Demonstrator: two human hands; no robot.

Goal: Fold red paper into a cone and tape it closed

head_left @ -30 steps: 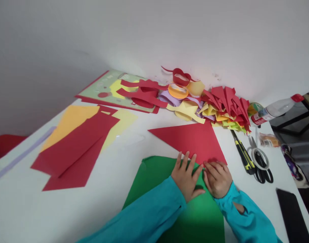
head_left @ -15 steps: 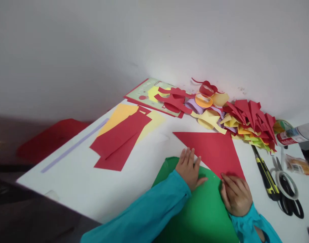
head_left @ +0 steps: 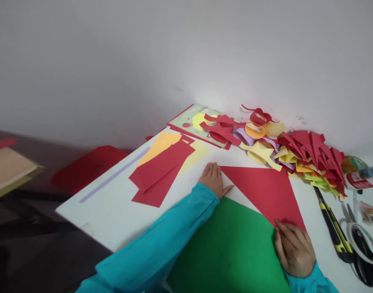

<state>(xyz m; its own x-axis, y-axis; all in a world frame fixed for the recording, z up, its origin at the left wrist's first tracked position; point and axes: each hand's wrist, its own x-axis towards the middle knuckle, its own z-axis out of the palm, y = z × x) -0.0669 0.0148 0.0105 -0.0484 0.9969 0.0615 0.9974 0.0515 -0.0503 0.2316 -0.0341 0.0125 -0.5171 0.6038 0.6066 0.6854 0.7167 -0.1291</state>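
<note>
A red paper triangle (head_left: 265, 191) lies on the white table (head_left: 113, 207), partly over a green sheet (head_left: 229, 252). My left hand (head_left: 213, 180) lies flat with fingers stretched on the triangle's left corner. My right hand (head_left: 294, 248) rests near the triangle's lower right corner, its fingers curled and pressing the red paper's edge against the green sheet. Both arms wear teal sleeves.
Red sheets over orange and yellow ones (head_left: 162, 169) lie to the left. A heap of cut paper scraps (head_left: 296, 152) lines the wall. A yellow-black utility knife (head_left: 332, 226), scissors (head_left: 363, 256), a tape roll (head_left: 361, 243) and a bottle (head_left: 365, 177) sit at right. The table's left edge drops off.
My left hand slid from the middle of the fold out to the triangle's left corner. My right hand moved down along the edge to the right corner. The camera turned left.
</note>
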